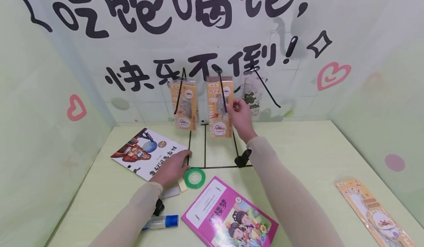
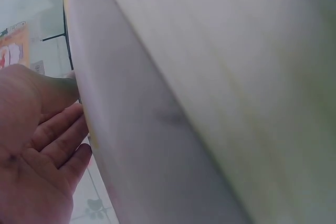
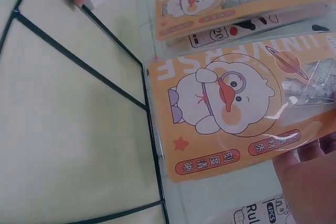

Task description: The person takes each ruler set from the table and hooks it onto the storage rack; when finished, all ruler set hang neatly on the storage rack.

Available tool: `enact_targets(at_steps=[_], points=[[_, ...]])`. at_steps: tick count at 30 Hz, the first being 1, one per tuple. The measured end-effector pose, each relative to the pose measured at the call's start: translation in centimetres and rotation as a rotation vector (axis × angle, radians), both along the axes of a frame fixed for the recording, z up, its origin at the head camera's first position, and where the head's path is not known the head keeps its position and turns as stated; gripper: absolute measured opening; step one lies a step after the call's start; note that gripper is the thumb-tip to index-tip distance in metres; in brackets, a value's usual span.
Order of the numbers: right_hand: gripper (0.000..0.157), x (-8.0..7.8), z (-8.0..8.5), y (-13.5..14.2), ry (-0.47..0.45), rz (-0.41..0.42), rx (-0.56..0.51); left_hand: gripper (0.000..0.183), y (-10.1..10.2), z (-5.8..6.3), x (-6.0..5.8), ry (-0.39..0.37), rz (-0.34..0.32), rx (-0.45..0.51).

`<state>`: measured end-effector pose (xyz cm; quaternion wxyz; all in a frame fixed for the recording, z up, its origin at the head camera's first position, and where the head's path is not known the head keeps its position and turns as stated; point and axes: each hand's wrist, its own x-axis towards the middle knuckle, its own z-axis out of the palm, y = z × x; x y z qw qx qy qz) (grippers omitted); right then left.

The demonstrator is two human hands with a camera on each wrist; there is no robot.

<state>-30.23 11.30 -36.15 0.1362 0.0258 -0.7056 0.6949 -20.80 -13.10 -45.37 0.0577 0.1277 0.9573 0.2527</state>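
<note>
My right hand [image 1: 243,118] pinches the right edge of an orange ruler set package [image 1: 214,109], which hangs at the middle hook of a black wire rack [image 1: 205,147]. In the right wrist view, a duck drawing shows on this package [image 3: 220,108], with fingers [image 3: 310,174] along its lower edge. My left hand [image 1: 172,168] lies over the right edge of a white picture book [image 1: 149,155], its fingertips by the rack's base. In the left wrist view, loosely bent fingers [image 2: 65,135] show beside a blurred pale surface [image 2: 147,129].
Another orange package [image 1: 183,120] hangs left, and a clear packet [image 1: 253,98] hangs right. Green tape [image 1: 194,178], a pink book [image 1: 228,217] and a blue-capped tube [image 1: 165,222] lie in front. One more duck package [image 1: 374,214] lies far right. Printed walls enclose the table.
</note>
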Motion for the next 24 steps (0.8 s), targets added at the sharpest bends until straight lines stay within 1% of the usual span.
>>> enact_targets(at_steps=[3,6,9,12,15,17,20,22,24], points=[[0.02,-1.1,0.0,-0.2,-0.011,-0.008,0.018,0.053,-0.1,-0.2,0.0,0.007,0.001,0.006],[0.026,-1.5,-0.1,-0.1,-0.067,0.002,0.073,0.052,-0.1,-0.4,0.1,0.008,0.001,0.012],[0.031,-1.1,-0.6,0.9,-0.14,0.028,0.137,0.052,-0.3,-0.5,0.1,0.01,-0.003,0.017],[0.036,0.0,-1.7,3.1,-0.175,0.066,0.208,0.052,-0.2,-0.4,0.2,0.014,-0.006,0.011],[0.039,2.0,-3.2,6.5,-0.147,0.091,0.339,0.052,0.0,-0.2,0.2,0.011,-0.012,0.005],[0.039,3.9,-4.2,9.3,-0.126,0.106,0.437,0.052,0.2,0.0,0.2,0.009,-0.02,-0.004],[0.037,7.4,-5.6,13.8,-0.094,0.102,0.586,0.051,0.3,0.0,0.2,0.007,-0.036,-0.021],[0.037,10.1,-6.3,16.8,-0.096,0.076,0.689,0.051,0.3,0.0,0.1,0.011,-0.044,-0.038],[0.038,12.9,-6.5,19.6,-0.104,0.036,0.789,0.051,0.3,0.0,0.0,0.015,-0.047,-0.047]])
